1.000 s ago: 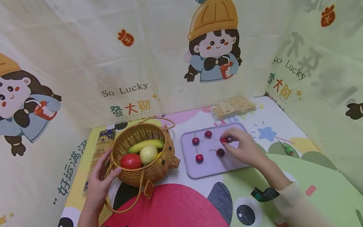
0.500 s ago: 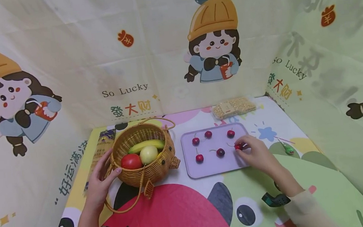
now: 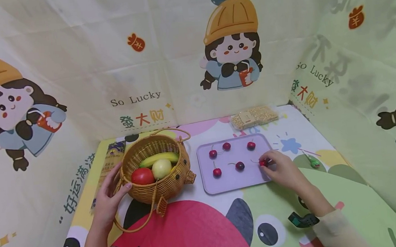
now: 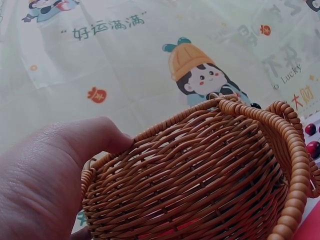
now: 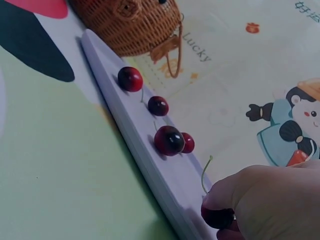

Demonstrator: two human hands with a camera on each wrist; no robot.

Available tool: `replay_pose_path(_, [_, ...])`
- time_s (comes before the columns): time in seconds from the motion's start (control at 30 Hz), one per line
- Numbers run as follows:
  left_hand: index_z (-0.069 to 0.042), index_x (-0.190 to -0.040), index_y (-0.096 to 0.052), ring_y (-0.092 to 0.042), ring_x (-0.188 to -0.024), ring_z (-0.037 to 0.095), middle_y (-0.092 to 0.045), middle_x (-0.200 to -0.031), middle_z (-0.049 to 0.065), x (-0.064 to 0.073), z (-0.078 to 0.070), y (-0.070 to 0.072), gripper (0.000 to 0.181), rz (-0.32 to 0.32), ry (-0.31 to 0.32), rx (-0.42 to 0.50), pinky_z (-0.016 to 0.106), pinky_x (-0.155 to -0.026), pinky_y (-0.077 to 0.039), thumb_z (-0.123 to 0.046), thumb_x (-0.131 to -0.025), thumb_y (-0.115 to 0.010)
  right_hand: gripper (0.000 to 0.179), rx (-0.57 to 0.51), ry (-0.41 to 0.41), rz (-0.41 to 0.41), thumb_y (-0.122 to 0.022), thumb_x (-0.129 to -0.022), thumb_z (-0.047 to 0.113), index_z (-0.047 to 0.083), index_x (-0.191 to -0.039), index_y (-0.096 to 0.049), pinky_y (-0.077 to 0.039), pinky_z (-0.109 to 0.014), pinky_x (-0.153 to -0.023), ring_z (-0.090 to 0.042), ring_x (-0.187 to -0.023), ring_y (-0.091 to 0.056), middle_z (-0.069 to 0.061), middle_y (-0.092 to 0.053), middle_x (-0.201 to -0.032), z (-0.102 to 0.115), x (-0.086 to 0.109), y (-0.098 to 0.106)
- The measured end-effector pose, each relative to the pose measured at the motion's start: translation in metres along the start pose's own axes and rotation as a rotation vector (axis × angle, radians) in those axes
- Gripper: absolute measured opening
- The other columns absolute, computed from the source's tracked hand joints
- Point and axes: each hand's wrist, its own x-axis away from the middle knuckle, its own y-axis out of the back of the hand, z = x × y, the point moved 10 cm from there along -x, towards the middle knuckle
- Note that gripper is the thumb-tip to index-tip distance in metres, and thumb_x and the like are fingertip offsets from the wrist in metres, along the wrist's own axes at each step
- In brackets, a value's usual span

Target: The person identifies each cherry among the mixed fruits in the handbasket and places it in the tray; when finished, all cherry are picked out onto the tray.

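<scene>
My right hand [image 3: 284, 169] pinches a dark red cherry [image 5: 216, 216] between thumb and fingers, low over the right end of a lilac tray [image 3: 231, 183]. The cherry's thin green stem points up in the right wrist view. Several other stemmed cherries, such as a darker one [image 3: 240, 166], lie spread out on the tray. At the left, my left hand [image 3: 110, 198] holds the side of a brown wicker basket [image 3: 168, 189], its thumb along the rim. Inside the basket sit a red fruit [image 3: 142, 176], a pale green round fruit [image 3: 162, 169] and a yellow-green banana [image 3: 159, 158].
A bag of pale grains [image 3: 255, 117] lies behind the tray. Left of the basket is a pasta packet [image 3: 110, 158], partly covered by my hand. A small green wrapped item [image 3: 314, 163] lies at the right. Printed cloth walls [image 3: 178, 54] close in the table.
My right hand has let go of one cherry at the tray's back right, then moved nearer and slightly right with another cherry pinched. My left hand stays on the basket.
</scene>
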Motion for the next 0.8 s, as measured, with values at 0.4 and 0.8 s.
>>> replay_pose_path(0.4, [-0.030,-0.175,-0.038,-0.019,-0.174,0.036,-0.031,-0.184,-0.001,0.000,0.000,0.000,0.076,0.004,-0.002,0.010,0.083,-0.130,-0.020,-0.014,-0.109,-0.071,0.032,0.009,-0.048,0.053,-0.084,-0.093,0.000,0.004,-0.124,-0.075,-0.067,-0.053,-0.093,-0.026,-0.102,-0.075,-0.012,-0.075,-0.117,-0.007,0.001,-0.006])
replay_pose_path(0.8, [-0.033,-0.173,-0.041,-0.034,-0.168,0.029,-0.039,-0.180,-0.002,-0.004,-0.011,0.008,0.063,-0.079,-0.026,-0.137,0.072,-0.131,-0.034,-0.030,-0.114,-0.062,0.025,0.022,-0.020,0.004,-0.081,-0.100,0.011,0.005,-0.124,-0.075,-0.060,-0.063,-0.104,-0.038,-0.120,-0.071,-0.014,-0.074,-0.127,-0.005,-0.002,0.008])
